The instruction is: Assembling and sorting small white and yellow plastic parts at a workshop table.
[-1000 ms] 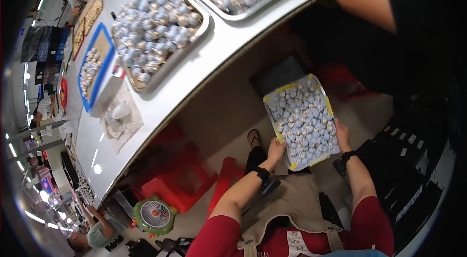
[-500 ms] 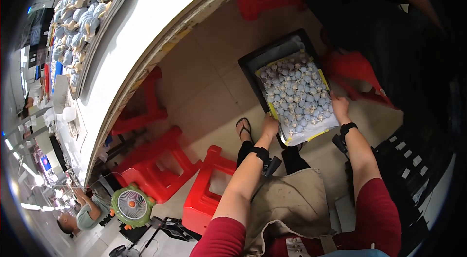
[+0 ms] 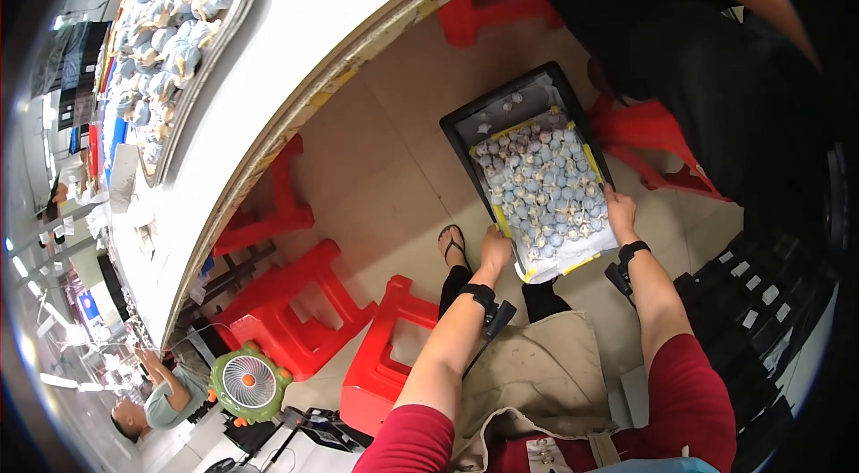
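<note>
Tray (image 3: 573,255) is being gripped by both curled hands (image 3: 495,249) (image 3: 620,209). Loose balls (image 3: 507,105) are newly being exposed beyond, eleven o'clock: emptying apparently begun.

Bright lamps (image 3: 59,380) glare at the far left, and the desk (image 3: 286,34) is nearly washed out. The floor (image 3: 376,124) beside it lies in brownish shadow. Fisheye distortion bows the desk's edge; corners fall black. Small balls (image 3: 546,178) look fairly sharp.

Red stools (image 3: 365,388) stand on a tiled floor (image 3: 376,169).
</note>
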Demonstrator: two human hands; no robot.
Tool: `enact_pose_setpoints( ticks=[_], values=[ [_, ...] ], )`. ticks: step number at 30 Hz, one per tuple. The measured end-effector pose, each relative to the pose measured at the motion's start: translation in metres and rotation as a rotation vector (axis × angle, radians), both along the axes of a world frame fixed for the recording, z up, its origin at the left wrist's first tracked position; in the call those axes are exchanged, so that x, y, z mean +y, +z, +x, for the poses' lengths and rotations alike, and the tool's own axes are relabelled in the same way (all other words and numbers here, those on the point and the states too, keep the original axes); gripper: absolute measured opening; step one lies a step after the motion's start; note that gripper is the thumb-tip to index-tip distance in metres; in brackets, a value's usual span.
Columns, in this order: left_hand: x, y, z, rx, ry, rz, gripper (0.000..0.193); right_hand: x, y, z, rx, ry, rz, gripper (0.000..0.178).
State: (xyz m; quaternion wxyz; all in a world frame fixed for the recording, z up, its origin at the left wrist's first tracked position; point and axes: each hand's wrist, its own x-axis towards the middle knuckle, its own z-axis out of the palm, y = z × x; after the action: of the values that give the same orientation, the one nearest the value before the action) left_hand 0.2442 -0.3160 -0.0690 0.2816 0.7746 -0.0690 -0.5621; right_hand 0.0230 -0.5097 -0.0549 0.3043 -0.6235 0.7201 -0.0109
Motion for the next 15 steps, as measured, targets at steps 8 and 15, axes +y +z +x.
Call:
enact_pose_setpoints(
  ticks=[8, 15],
  values=[
    [-0.008, 0.011, -0.011, -0.017, -0.012, -0.050, 0.034, 0.010, 0.021, -0.022, -0.016, -0.070, -0.041, 0.052],
    [-0.010, -0.024, -0.042, 0.109, 0.091, -0.062, 0.033, 0.029, -0.023, -0.069, -0.045, -0.092, -0.072, 0.050]
  ],
)
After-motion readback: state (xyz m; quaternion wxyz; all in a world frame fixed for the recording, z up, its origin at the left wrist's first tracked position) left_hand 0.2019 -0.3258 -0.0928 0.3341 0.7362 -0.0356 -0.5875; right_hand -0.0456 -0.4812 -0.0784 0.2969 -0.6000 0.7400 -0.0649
